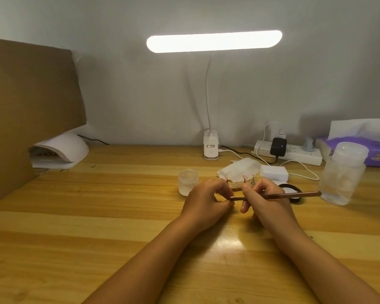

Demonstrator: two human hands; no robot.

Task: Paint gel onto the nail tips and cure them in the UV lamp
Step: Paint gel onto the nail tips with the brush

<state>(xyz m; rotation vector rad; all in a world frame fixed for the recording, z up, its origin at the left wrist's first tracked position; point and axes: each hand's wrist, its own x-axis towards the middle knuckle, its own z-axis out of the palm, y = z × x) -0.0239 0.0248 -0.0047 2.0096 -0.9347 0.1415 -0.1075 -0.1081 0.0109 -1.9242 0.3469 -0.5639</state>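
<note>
- Your right hand (266,197) has a closed grip on one brush (294,195). The fingers pinch it near the front, and the long brown handle runs out to the right, above the bench (97,227).
- The brush's tip end points left and meets the fingertips of your left hand (206,199).
- Your left hand has its fingers curled in tight towards that tip. They may be pinching a single nail tip, but whatever is there is hidden, so I cannot tell what this grip holds.
- Three pinkish nail tips (244,177) on small stands show in a row just beyond your knuckles, in front of one crumpled white wipe (239,168).
- One white UV lamp (62,150) sits at the far left of the bench, well apart from your hands and partly under a leaning sheet of cardboard (31,102).
- One small frosted jar (188,182) stands just beside your left hand.
- One black round dish (294,189) lies behind your right hand, under the brush handle.
- One white block (273,173) lies beyond the dish.
- One tall clear bottle (343,174) stands at the right.
- At the back are one lit desk lamp (213,41), one power strip (298,153) and one purple tissue pack (364,150).
</note>
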